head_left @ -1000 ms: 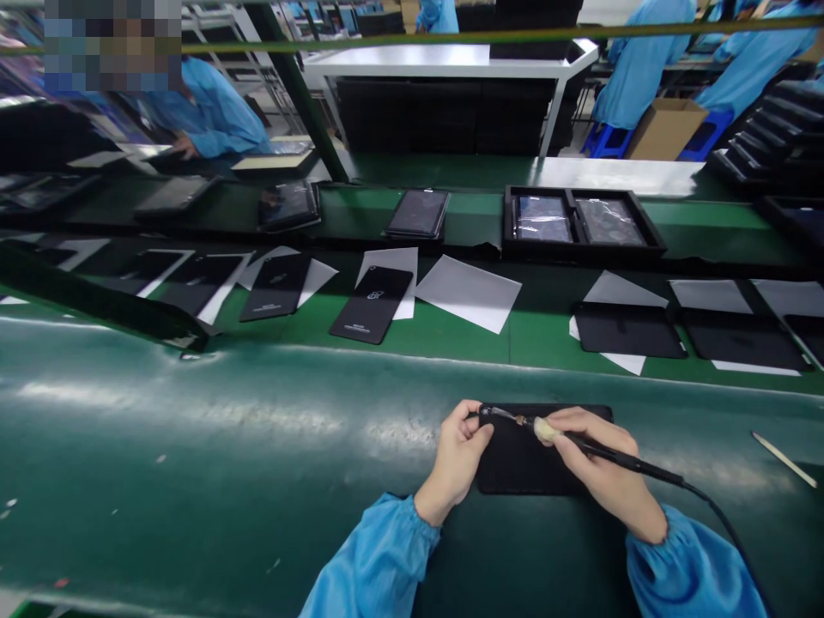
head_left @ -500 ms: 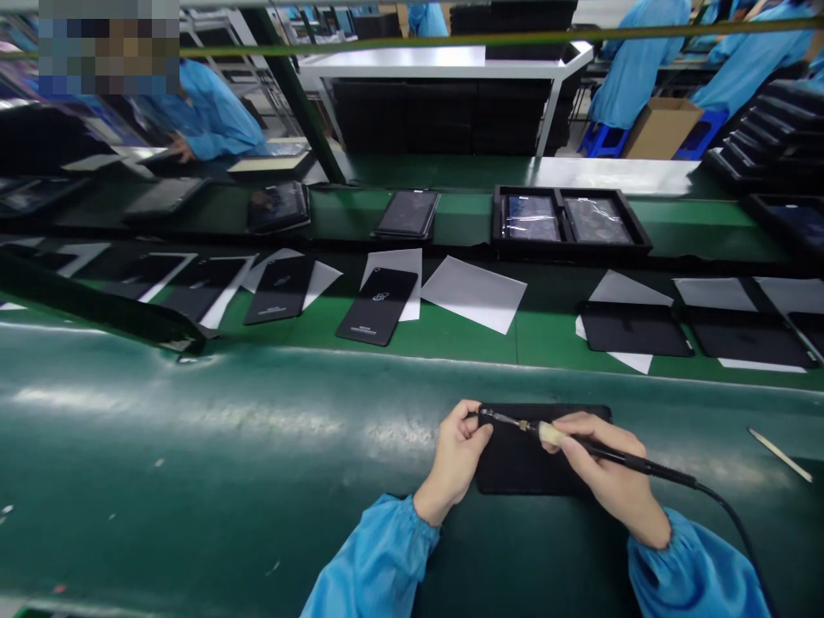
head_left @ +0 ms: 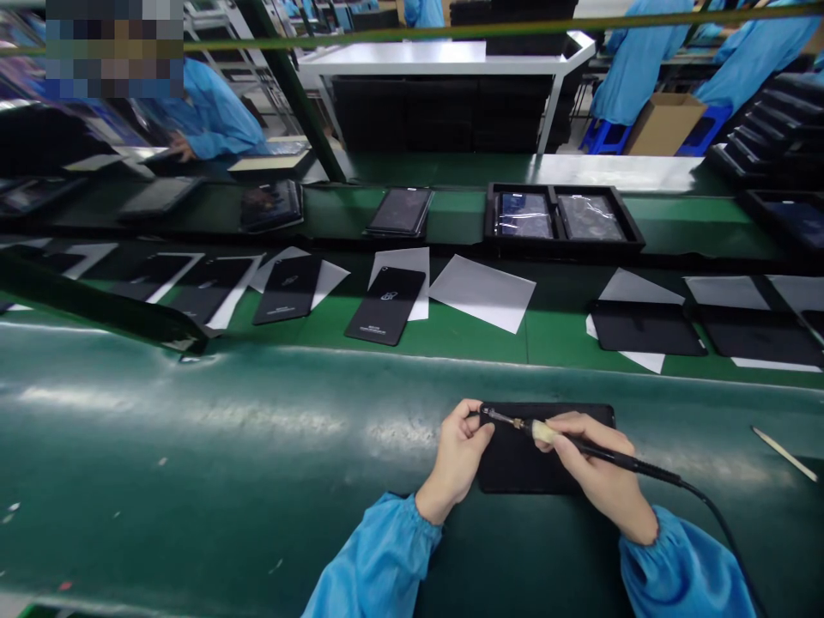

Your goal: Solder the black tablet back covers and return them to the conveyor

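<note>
A black tablet (head_left: pixel 528 468) lies flat on the green bench in front of me. My left hand (head_left: pixel 461 446) pinches its upper left corner between thumb and fingers. Gripped like a pen in my right hand (head_left: pixel 596 459) is a soldering iron (head_left: pixel 542 432) with a pale collar. Its metal tip points left and rests at or just above the tablet's upper left corner, close to my left fingertips; whether it touches I cannot tell. A black cord trails from the iron's handle toward the lower right.
A thin pale stick (head_left: pixel 784 453) lies at the right. Beyond the bench, a lower belt carries black tablets (head_left: pixel 386 305) and white sheets (head_left: pixel 484 292). Behind it stand black trays (head_left: pixel 634 232) with screens. A green post (head_left: pixel 293 94) rises at left; a co-worker in blue (head_left: pixel 215 112) sits beyond.
My right hand and the iron have shifted slightly left, the iron's tip staying at the tablet's corner. My left hand keeps its hold. Tablets and sheets on the near belt have slid a little right.
</note>
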Demonstrator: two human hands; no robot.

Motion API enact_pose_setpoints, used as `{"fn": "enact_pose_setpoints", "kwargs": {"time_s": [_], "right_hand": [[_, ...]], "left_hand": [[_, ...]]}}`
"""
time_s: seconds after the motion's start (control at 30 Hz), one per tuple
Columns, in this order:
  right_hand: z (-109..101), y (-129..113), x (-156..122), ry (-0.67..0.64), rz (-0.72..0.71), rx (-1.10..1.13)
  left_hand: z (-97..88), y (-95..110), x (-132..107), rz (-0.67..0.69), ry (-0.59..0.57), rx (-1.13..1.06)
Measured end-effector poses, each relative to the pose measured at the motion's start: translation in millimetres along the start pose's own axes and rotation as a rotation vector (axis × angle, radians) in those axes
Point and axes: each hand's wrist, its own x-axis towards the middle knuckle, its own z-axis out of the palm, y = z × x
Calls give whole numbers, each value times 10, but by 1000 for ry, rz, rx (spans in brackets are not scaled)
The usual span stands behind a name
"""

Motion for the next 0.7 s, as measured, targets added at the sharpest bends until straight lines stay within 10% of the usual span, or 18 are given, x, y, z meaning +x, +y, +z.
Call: {"fn": "enact_pose_setpoints", "kwargs": {"time_s": [0.7], "right_hand": [[170,28,-285,216,-62,-77]], "left_hand": [[0,-26,11,32,25,3]]}}
